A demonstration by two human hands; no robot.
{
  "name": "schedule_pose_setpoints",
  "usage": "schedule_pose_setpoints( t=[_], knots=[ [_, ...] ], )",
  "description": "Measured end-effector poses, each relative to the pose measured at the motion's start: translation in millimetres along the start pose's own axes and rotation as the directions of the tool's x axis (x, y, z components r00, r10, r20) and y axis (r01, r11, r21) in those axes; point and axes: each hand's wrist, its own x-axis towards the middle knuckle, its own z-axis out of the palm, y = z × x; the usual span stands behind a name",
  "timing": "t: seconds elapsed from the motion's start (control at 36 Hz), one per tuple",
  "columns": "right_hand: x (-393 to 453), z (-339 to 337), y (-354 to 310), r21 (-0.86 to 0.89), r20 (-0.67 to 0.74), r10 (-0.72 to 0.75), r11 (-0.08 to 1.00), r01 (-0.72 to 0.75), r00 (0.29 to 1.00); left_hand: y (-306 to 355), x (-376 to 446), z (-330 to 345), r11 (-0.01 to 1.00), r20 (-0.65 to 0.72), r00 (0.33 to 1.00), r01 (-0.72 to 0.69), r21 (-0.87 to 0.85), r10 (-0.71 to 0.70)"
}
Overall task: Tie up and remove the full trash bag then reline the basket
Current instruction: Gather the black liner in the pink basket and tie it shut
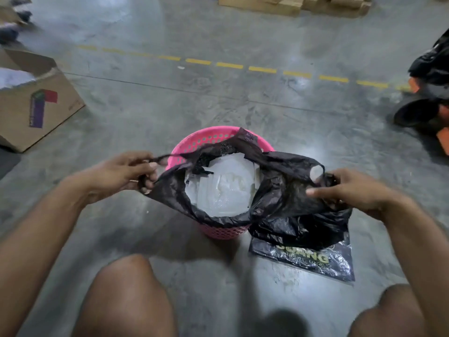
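I see the basket [220, 142] ahead on the floor [218, 93], trash bag [279, 190] inside it, a packet [306, 259] lying right, a cardboard box [36, 100] far left.

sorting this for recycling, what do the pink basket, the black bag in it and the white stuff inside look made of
Pink basket: looks like moulded plastic, with rows of punched holes in a smooth wall.
Black bag: thin plastic film, glossy, crinkled, stretching in both hands.
White contents: probably clear or milky plastic wrappers, judging by the sheen; could be paper.
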Motion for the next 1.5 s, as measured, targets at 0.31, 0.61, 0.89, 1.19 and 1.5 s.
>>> schedule_pose_setpoints(
  t=[0.31,0.61,0.89,1.19,1.5],
  knots=[
    [33.2,-21.0,-38.7,0.504,-0.481,0.011,0.822,0.266,0.876,14.5,19.6,-17.9,0.862,-0.398,0.908,-0.301,-0.408,0.129],
    [69.1,43.2,-108.6,0.089,-0.485,-0.376,0.877,0.472,0.79,53.8,82.5,93.7,0.873,-0.182,0.874,-0.475,-0.115,0.451],
    [59.4,103.0,-143.9,-0.678,0.005,-0.743,0.489,0.549,0.669,44.1,101.9,141.5,0.788,0.165,0.878,-0.476,0.391,0.449],
    [81.0,59.5,-125.9,-0.424,-0.358,-0.686,0.724,0.544,0.634,45.6,104.2,120.0,0.942,-0.066,0.948,-0.317,-0.114,0.311],
    [100.7,84.0,-110.6,-0.439,-0.404,-0.74,0.672,0.596,0.537,49.4,116.4,100.8,0.986,0.035,0.987,-0.154,-0.063,0.156]
  ],
)
